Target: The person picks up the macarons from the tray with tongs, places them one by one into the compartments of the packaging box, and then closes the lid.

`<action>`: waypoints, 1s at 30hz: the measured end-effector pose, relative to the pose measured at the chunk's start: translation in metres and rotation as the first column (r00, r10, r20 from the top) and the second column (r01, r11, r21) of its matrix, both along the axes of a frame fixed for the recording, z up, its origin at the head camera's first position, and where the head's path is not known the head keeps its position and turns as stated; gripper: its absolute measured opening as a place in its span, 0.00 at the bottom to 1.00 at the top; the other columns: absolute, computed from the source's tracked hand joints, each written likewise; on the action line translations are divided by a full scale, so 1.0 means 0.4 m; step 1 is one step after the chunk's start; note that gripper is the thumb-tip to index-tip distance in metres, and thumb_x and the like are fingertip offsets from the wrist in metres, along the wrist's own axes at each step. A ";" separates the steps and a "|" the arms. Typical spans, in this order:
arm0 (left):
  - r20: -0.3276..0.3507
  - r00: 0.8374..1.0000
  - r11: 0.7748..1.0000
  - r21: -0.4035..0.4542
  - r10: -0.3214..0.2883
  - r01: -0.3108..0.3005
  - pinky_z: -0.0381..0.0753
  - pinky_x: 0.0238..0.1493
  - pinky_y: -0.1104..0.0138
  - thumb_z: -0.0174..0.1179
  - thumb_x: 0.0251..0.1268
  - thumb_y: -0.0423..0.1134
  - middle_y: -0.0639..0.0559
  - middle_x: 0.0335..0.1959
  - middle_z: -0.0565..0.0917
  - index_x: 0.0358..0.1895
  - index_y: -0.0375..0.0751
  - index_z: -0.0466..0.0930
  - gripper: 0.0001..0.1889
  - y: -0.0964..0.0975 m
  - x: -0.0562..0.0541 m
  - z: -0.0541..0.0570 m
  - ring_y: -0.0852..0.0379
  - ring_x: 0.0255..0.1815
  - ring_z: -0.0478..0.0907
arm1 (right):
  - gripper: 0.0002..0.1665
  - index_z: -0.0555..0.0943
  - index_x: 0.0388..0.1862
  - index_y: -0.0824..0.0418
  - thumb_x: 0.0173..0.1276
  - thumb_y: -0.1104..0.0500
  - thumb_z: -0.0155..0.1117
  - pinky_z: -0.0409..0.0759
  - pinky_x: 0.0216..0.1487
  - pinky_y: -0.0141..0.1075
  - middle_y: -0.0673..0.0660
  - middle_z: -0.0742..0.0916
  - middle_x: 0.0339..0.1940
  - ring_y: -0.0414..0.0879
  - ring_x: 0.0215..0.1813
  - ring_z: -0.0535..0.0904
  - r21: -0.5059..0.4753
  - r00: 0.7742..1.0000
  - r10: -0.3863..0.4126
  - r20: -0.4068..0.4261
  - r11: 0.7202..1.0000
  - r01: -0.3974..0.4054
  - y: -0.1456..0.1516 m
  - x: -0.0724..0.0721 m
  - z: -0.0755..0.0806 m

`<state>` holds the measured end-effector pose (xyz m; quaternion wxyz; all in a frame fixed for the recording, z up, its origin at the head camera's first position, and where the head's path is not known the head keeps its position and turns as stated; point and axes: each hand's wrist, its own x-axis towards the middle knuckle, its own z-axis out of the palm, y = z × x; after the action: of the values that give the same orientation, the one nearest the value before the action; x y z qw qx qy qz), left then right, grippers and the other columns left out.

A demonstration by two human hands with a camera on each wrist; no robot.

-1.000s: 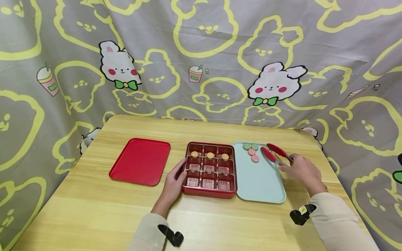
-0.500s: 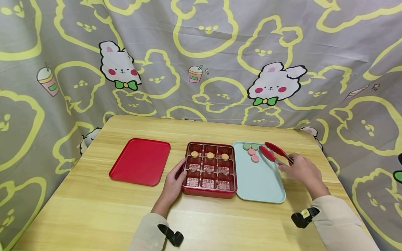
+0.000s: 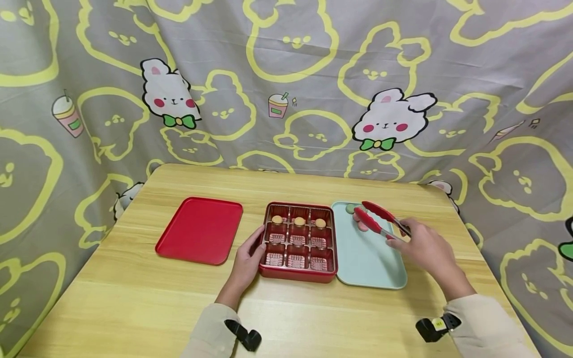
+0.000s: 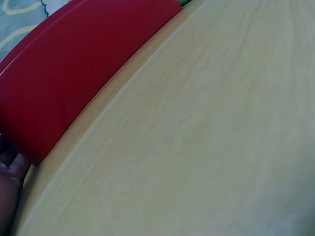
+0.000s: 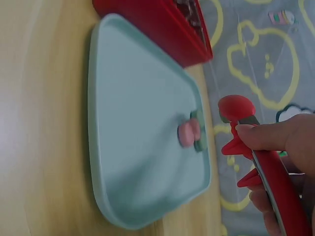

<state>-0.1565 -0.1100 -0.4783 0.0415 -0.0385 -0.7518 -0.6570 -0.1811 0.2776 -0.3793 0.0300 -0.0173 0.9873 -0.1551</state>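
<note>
At center frame the left hand rests relaxed against the red box, while the right hand grips red tongs over unmarked cookies on the mint tray.

Red tongs sit in the fingers, over pink and green sweets on a pale mint tray. Left of them are a red box with orange sweets and a plain red tray, on a light wood-grain table. Behind hangs a grey curtain with yellow outlines and white rabbits.
</note>
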 end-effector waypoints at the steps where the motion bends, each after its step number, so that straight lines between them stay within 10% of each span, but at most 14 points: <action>1: -0.001 1.000 1.000 -0.001 -0.001 0.001 0.55 0.72 0.55 0.50 0.68 0.29 0.42 0.70 0.65 0.69 0.37 0.64 0.25 0.000 0.000 0.000 0.46 0.72 0.57 | 0.41 0.73 0.59 0.64 0.54 0.39 0.69 0.66 0.24 0.36 0.63 0.82 0.43 0.54 0.35 0.76 -0.002 1.000 0.006 -0.006 1.000 -0.006 -0.007 0.005 0.003; 30: 0.015 1.000 1.000 -0.007 0.005 -0.005 0.55 0.73 0.54 0.50 0.68 0.29 0.43 0.70 0.64 0.69 0.37 0.63 0.25 0.000 0.001 0.002 0.45 0.72 0.57 | 0.36 0.78 0.55 0.59 0.49 0.44 0.75 0.73 0.25 0.40 0.58 0.85 0.42 0.47 0.35 0.78 0.000 0.983 0.177 -0.040 0.984 -0.177 -0.132 0.091 0.014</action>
<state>-0.1560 -0.1100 -0.4776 0.0373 -0.0319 -0.7543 -0.6547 -0.1446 0.2247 -0.3735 0.0240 -0.1081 0.9819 -0.1535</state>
